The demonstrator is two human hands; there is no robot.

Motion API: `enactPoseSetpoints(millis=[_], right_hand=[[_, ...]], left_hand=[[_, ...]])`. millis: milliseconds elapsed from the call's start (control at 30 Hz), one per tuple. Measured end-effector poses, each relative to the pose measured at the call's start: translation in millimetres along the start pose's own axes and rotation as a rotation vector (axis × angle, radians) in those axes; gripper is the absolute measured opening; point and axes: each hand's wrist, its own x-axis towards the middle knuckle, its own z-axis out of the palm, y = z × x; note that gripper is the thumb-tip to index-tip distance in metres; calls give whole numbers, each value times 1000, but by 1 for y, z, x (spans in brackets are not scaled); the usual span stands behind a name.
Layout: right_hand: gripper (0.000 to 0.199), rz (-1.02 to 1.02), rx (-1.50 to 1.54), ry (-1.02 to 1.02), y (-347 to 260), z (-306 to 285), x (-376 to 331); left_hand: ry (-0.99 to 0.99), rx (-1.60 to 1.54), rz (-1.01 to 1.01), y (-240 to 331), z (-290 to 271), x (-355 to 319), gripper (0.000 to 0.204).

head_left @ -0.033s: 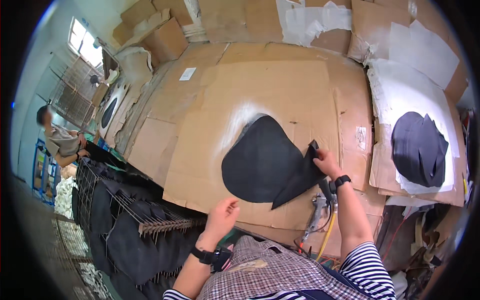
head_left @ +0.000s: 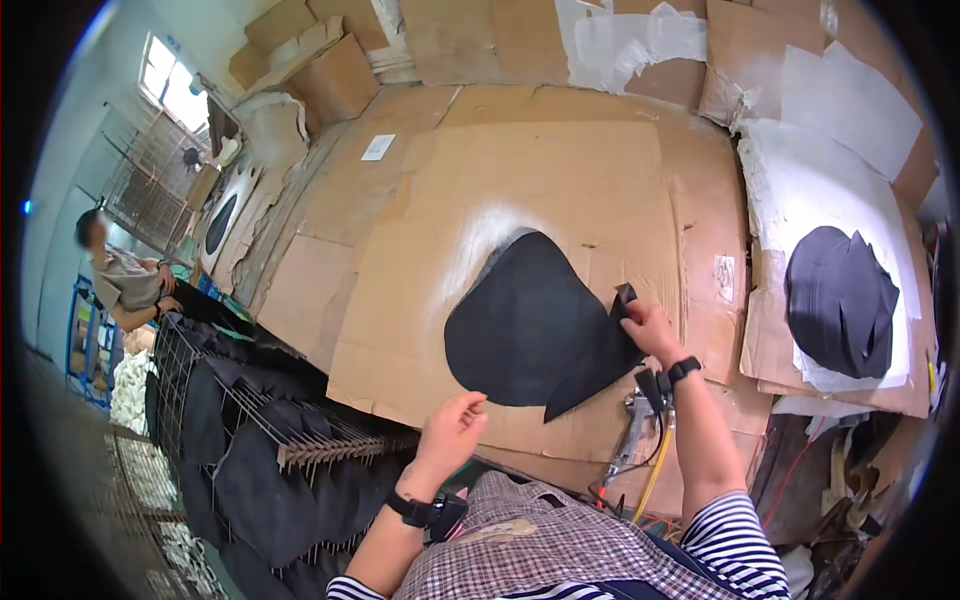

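A rounded, teardrop-shaped black sheet point(head_left: 520, 320) lies on the cardboard in front of me. At its right, a second black sheet point(head_left: 590, 378) with a pointed end rests against or partly over it; which one is on top I cannot tell. My right hand point(head_left: 655, 332) pinches the raised upper corner of that second sheet between thumb and fingers. Close to the lower edge of the teardrop sheet, my left hand point(head_left: 452, 432) has its thumb and fingertips pressed together, with nothing visible in them. Below my right wrist is a metal spray gun point(head_left: 632, 425) with a yellow hose.
On a paper-covered board at the right sits a stack of black sheets point(head_left: 840, 302). At lower left stands a wire rack point(head_left: 300, 440) hung with black pieces. Another person point(head_left: 130, 275) stands at the far left. Cardboard panels point(head_left: 450, 40) line the back.
My left hand has moved slightly up and right, nearer the teardrop sheet's lower edge. My right hand has shifted a little left with the held corner.
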Motion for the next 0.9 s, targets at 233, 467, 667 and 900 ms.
enactPoseSetpoints(millis=[233, 467, 667, 900], right_hand=[[9, -311, 579, -715, -164, -41, -69], [31, 151, 1058, -640, -167, -35, -58], [37, 240, 1112, -637, -170, -15, -49], [39, 112, 1318, -421, -177, -5, 5]], left_hand=[[34, 422, 626, 5, 30, 62, 69], [-222, -1082, -245, 2, 23, 73, 83], [-293, -960, -417, -36, 23, 96, 59], [-444, -1287, -361, -49, 16, 120, 62]])
